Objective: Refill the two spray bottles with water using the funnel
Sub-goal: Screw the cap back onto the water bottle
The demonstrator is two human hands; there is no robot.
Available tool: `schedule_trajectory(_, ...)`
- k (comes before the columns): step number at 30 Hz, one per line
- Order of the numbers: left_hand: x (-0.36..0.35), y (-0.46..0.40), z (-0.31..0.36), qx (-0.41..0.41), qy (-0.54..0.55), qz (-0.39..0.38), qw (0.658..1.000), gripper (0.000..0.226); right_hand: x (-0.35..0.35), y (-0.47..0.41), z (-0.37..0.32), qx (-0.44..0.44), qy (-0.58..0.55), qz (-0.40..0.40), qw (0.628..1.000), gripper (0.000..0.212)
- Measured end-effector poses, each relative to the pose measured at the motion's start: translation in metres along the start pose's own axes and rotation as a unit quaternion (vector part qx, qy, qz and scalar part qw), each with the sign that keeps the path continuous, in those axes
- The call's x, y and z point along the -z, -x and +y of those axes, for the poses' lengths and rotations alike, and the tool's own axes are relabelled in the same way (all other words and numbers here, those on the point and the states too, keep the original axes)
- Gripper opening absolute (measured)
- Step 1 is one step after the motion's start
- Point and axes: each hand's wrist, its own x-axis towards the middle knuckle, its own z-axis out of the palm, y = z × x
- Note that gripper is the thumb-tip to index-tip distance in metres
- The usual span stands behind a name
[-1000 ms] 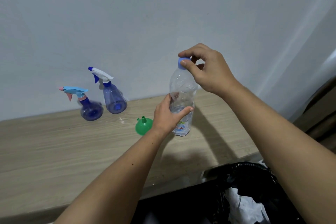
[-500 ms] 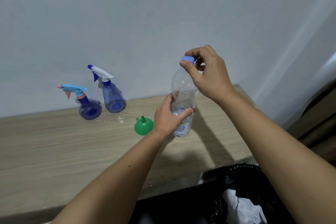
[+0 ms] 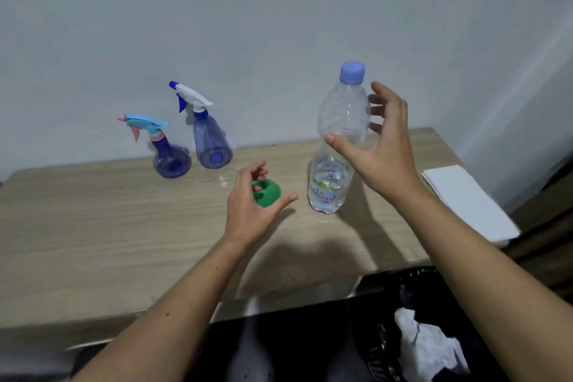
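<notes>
Seen from a head camera, two bare forearms reach over a pale wooden table [image 3: 93, 226] set against a grey wall. A clear water bottle [image 3: 338, 146] stands upright near the middle, partly filled, its blue cap [image 3: 352, 72] on the neck. A moment ago both hands gripped this bottle, the left around its body and the right pinching the cap; now both have let go. The right hand [image 3: 381, 149] hovers spread beside the upper half of the bottle, fingers apart, thumb in front of the plastic, and whether it brushes the bottle cannot be told. The left hand [image 3: 251, 208] has dropped to the green funnel [image 3: 268, 192] lying just left of the bottle, fingers curled loosely over it and not yet closed; contact is unclear. Two blue spray bottles wait by the wall, well left of the water bottle: one with a light blue and pink trigger [image 3: 167, 152], and beside it one with a white trigger [image 3: 210, 139]. Both trigger heads are on. A white pad [image 3: 465, 201] lies at the table's right edge. The shift suggests the cap has probably been loosened and the person is turning to the funnel, though the spray heads must come off before any pouring.
</notes>
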Motion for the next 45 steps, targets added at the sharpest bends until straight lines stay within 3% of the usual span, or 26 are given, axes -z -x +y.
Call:
schedule_trajectory(5,0.015,-0.001,-0.032,0.037,-0.075,-0.028,0.996,0.098,-0.026,0.049,0.047,-0.083,-0.012,-0.02,0.996,0.113)
schedule_trajectory(10,0.015,-0.017,-0.048,0.053,-0.126,-0.09,0.987,0.109,-0.045,0.077,0.074,-0.144,-0.061,-0.055,0.986,0.107)
schedule_trajectory(14,0.011,-0.025,-0.067,0.06,-0.109,-0.115,0.986,0.109,-0.053,0.079,0.081,-0.153,-0.086,-0.039,0.984,0.101)
schedule_trajectory(19,0.005,-0.024,-0.078,0.02,-0.124,-0.094,0.988,0.09,-0.064,0.075,0.085,-0.162,-0.061,-0.015,0.985,0.102)
schedule_trajectory(24,0.004,-0.024,-0.079,-0.007,-0.126,-0.07,0.99,0.077,-0.073,0.069,0.085,-0.162,-0.009,0.024,0.986,0.089)
schedule_trajectory(31,0.014,-0.052,-0.065,0.019,-0.11,-0.042,0.993,0.079,-0.09,0.046,0.082,-0.163,-0.013,0.019,0.986,0.08)
schedule_trajectory(45,-0.001,-0.129,-0.09,0.043,-0.124,-0.013,0.991,0.081,-0.159,-0.043,0.092,-0.131,-0.076,-0.028,0.988,0.086)
